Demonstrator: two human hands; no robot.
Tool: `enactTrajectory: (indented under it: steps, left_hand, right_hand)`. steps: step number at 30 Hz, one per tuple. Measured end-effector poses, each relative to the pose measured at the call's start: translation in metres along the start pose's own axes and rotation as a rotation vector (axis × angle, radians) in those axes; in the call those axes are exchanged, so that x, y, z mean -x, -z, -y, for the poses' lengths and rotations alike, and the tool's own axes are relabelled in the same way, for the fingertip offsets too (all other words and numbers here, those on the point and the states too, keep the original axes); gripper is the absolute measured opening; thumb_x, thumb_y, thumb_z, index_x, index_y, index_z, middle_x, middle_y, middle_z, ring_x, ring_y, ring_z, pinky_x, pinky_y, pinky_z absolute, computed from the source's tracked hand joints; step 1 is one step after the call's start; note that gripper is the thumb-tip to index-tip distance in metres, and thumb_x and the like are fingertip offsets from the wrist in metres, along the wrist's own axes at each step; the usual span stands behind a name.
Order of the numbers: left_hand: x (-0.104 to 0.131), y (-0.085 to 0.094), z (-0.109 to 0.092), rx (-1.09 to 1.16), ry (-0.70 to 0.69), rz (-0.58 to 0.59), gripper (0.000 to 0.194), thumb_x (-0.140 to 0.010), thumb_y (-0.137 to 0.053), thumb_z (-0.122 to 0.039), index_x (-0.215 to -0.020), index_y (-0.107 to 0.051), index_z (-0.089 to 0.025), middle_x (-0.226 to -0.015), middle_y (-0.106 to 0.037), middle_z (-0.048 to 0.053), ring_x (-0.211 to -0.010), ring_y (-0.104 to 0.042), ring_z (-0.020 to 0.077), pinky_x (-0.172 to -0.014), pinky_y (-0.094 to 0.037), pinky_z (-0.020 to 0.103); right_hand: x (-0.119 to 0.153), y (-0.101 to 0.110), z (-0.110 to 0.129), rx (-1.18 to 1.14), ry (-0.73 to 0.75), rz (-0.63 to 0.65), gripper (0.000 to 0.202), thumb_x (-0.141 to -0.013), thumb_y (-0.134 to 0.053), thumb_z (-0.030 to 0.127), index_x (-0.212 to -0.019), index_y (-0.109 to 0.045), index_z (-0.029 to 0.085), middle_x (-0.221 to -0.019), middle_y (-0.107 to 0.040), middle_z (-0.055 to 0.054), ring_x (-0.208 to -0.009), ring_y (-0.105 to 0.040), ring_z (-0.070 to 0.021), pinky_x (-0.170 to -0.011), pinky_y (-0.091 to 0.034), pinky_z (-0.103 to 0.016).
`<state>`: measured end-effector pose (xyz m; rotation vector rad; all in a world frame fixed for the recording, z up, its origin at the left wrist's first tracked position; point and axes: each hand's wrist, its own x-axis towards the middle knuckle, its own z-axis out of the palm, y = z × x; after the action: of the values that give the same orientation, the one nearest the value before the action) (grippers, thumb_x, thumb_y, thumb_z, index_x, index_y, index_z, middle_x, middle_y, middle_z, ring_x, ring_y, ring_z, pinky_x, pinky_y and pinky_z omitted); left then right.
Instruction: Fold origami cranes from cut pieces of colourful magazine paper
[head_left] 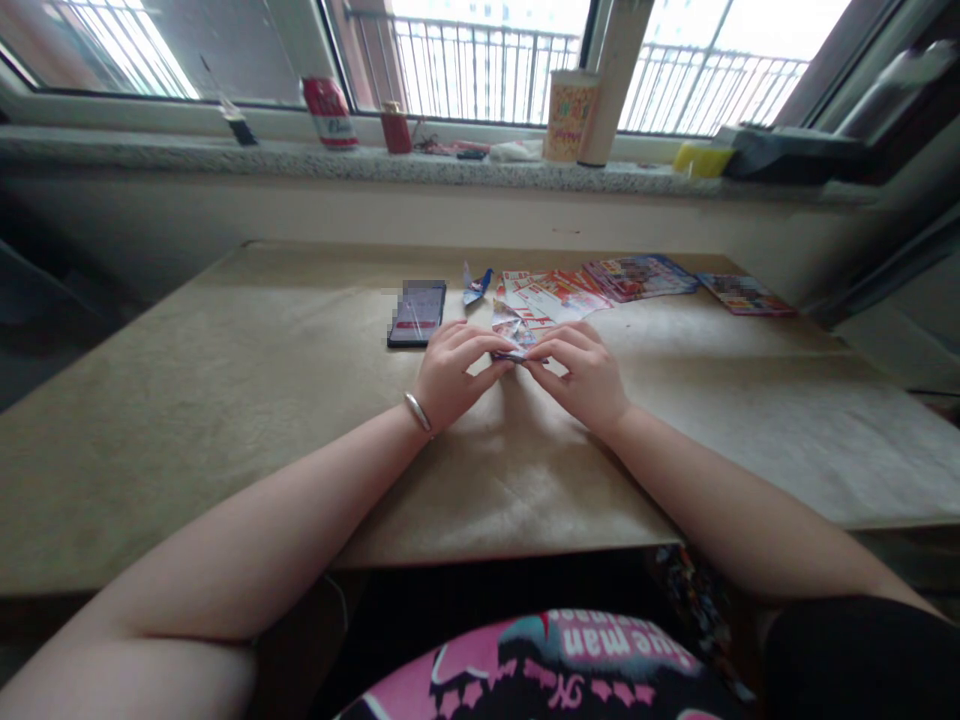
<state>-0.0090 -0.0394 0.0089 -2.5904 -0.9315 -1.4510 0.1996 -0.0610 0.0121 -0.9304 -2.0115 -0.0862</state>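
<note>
Between my two hands is a small piece of folded printed paper [511, 328], pinched at its near edge. My left hand [459, 368], with a silver bangle at the wrist, grips its left side between thumb and fingers. On the right side, the thumb and fingers of my right hand [576, 368] close on the same paper. Fingers hide part of the folds. Just beyond lies a folded blue and white paper figure [476, 286]. A phone [418, 314] with a lit screen rests left of it, close to my left hand.
Red and white printed leaflets [559, 295] lie behind my right hand. Farther right are a colourful leaflet pile [637, 277] and another leaflet [745, 294]. On the windowsill [450, 172] stand a drink can [330, 112], a red bottle [395, 128] and a paper cup [570, 115].
</note>
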Motion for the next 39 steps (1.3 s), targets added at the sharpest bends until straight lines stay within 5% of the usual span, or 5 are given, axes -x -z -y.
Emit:
enactTrajectory:
  steps: [12, 39]
  left_hand:
    - [0.001, 0.006, -0.009, 0.08, 0.067, -0.037, 0.014, -0.09, -0.061, -0.034, -0.086, -0.068, -0.023, -0.091, -0.076, 0.0, -0.089, -0.07, 0.0156, -0.105, -0.041, 0.04]
    - [0.004, 0.003, -0.01, 0.16, 0.107, -0.063, 0.013, -0.092, -0.058, -0.03, -0.088, -0.065, -0.021, -0.092, -0.076, 0.001, -0.089, -0.071, 0.0152, -0.104, -0.046, 0.04]
  right_hand:
    - [-0.002, 0.004, 0.002, -0.018, 0.006, -0.001, 0.01, -0.087, -0.064, 0.031, -0.094, -0.07, 0.029, -0.102, -0.072, -0.003, -0.101, -0.06, -0.0221, -0.096, -0.046, -0.042]
    - [-0.004, 0.008, 0.005, -0.094, -0.026, -0.046, 0.008, -0.083, -0.069, 0.035, -0.088, -0.07, 0.029, -0.091, -0.074, -0.002, -0.099, -0.062, -0.0235, -0.093, -0.048, -0.044]
